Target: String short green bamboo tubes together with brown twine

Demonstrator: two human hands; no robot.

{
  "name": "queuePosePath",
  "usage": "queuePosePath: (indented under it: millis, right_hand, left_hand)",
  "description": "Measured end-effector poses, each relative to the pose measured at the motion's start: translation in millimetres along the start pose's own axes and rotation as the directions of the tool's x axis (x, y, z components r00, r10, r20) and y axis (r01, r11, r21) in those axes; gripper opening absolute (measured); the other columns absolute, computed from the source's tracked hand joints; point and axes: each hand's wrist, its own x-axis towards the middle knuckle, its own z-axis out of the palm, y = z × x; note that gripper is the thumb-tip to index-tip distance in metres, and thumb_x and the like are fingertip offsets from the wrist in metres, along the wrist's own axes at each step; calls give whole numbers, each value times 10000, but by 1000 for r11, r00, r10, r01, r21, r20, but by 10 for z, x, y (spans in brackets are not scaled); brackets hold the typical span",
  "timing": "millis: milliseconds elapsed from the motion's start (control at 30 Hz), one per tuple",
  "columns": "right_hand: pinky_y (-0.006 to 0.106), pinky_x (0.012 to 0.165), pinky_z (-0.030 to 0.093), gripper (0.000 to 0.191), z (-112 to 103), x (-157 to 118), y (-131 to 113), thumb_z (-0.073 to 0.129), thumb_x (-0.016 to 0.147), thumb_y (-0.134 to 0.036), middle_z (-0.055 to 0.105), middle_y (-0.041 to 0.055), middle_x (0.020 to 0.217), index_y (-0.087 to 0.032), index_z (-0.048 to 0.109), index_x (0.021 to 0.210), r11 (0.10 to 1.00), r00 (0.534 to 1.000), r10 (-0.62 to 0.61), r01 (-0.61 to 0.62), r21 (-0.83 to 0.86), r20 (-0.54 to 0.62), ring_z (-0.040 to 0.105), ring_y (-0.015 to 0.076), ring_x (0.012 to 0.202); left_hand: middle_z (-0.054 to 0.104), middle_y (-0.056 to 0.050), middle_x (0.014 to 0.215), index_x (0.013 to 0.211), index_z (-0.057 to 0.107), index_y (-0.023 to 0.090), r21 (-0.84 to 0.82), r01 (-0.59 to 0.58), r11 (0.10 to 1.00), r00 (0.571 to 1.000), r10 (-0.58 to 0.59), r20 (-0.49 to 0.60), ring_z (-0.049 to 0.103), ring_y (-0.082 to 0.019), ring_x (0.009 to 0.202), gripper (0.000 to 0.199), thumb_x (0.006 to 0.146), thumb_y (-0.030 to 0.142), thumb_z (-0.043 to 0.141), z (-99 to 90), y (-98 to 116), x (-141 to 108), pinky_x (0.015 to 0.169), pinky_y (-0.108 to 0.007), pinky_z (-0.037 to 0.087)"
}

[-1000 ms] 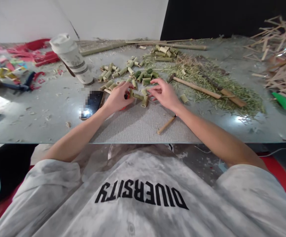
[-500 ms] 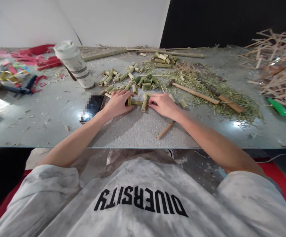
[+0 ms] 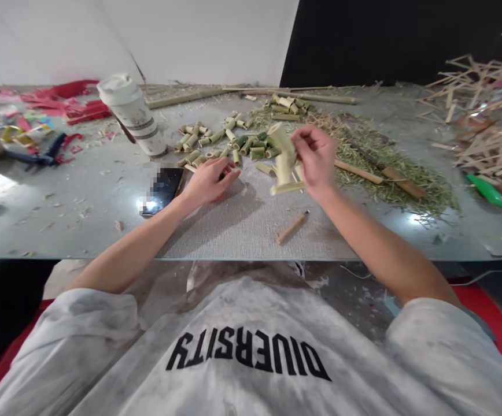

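My right hand [image 3: 315,155] is raised over the mat, its fingertips pinching a joined piece of cut bamboo tubes [image 3: 284,159]. One tube is tilted at the top, a second runs down from it and a thin one crosses at the bottom; the piece is slightly blurred. My left hand [image 3: 211,180] rests on the mat [image 3: 233,231] with its fingers curled round a small red-and-black object [image 3: 221,175], mostly hidden under the palm. A short wooden-handled carving tool [image 3: 293,227] with a dark tip lies on the mat between my forearms.
Several short bamboo tubes [image 3: 216,135] lie beyond my hands. Green shavings [image 3: 407,185], a wooden handle [image 3: 359,171] and a blade tool [image 3: 405,181] are at the right. A phone [image 3: 168,185] and white cup [image 3: 133,115] stand left; thin wooden sticks [image 3: 494,133] pile far right.
My right hand has lifted the joined bamboo piece off the mat, up and to the right. My left hand has let go of it and stays low on the mat.
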Motion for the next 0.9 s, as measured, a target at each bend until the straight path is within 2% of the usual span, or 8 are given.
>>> queuePosePath:
  millis: [67,133,233,333,467,667,800,900]
  right_hand:
    - [289,510,468,448,-32,27,49,860,947,-643,626,-25,691,-260,661,831,985,987,155,-152,88,-30,548,125,580]
    - [290,458,445,490,-73,40,37,962,853,-616,619,-19,628,-245,654,769,969,966,233,-241,62,111,530,123,531]
    - [308,484,504,443,-125,63,-53,974,844,-622,705,9,729,-258,726,806,977,958,179,-199,72,223,576,138,578]
    - [308,500,527,455,-142,117,-57,932,854,-692,702,-6,791,-288,722,850,981,994,84,-96,171,71,576,137,600]
    - [304,510,542,525,-133,131,65,940,807,-722,670,-15,743,-278,661,810,968,979,197,-187,167,-43,600,150,619]
    - [310,593,547,435,-81,13,-56,972,850,-618,705,17,775,-244,751,847,964,910,210,-253,78,359,628,148,670]
    - [291,596,544,446,-10,22,-110,968,822,-624,662,-11,815,-269,700,854,935,975,207,-221,277,78,604,139,698]
    - [281,573,530,396,7,17,-78,984,823,-551,673,0,775,-251,726,812,932,950,270,-299,206,155,592,130,665]
  left_hand:
    - [824,-125,1143,1170,745,204,-10,5,1000,1000,-5,-14,749,-287,1105,410,1095,518,494,-11,6,1,998,-436,569]
    - [825,-117,1138,1154,754,206,-14,7,1000,1000,-8,-23,749,-275,1095,402,1090,505,493,-15,8,1,1002,-429,568]
    - [824,-107,1119,1136,765,217,-7,8,1000,999,-8,-47,746,-268,1071,393,1087,506,503,-10,-6,5,992,-424,569]
    - [822,-103,1096,1122,770,225,-2,14,1000,997,-15,-71,744,-269,1046,393,1085,514,505,3,-31,12,967,-424,567]
    - [816,-95,1072,1133,771,233,-6,18,1000,997,-19,-77,739,-262,1039,367,1072,490,516,12,-39,14,967,-419,567]
    - [821,-95,1074,1156,767,233,-5,34,999,997,-35,-74,739,-263,1040,358,1074,479,520,-3,-23,15,963,-420,568]
    - [817,-105,1068,1151,750,224,1,35,999,997,-35,-69,745,-273,1040,334,1078,462,527,-2,-22,12,957,-432,565]
    - [825,-109,1078,1232,725,224,-17,60,998,997,-61,-52,751,-279,1047,335,1080,463,546,6,-31,4,953,-439,571]
